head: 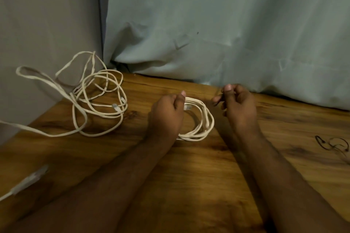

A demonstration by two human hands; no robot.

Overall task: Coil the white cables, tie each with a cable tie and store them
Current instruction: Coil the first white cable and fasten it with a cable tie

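A coiled white cable [201,119] lies on the wooden table [189,166] at the centre. My left hand [167,113] grips the coil's left side, thumb on top. To the coil's right, my right hand [239,105] is raised slightly and pinches a thin dark cable tie [217,98] between thumb and fingers. A loose, tangled white cable [98,100] with plugs showing sprawls on the table's left part and runs off its left edge.
Several dark cable ties [335,145] lie at the table's right edge. A blurred white plug end [28,179] sits at the near left. A grey-green curtain [208,24] hangs behind the table.
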